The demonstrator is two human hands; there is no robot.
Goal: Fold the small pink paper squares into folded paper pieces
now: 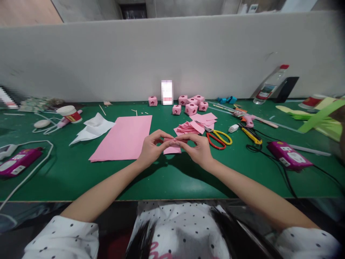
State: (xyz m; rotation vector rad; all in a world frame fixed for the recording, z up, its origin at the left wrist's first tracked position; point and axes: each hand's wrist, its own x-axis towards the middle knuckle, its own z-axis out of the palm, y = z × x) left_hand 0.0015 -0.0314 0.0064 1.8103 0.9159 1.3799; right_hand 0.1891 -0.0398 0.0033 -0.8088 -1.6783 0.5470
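Note:
Both my hands meet over the green table and pinch a small pink paper square (172, 148). My left hand (151, 147) grips its left edge with thumb and fingers closed. My right hand (196, 148) grips the right edge the same way. A large pink paper sheet (123, 138) lies flat just left of my left hand. A pile of small pink cut squares (194, 125) sits just beyond my right hand. Several folded pink paper cubes (190, 104) stand further back.
Scissors with red and yellow handles (219, 139) lie right of the pile. A pink glue gun (246, 119), a yellow cutter (252, 135) and a magenta power strip (289, 155) are at the right. White paper (93, 130), a cup (70, 113) and another power strip (16, 162) are at the left.

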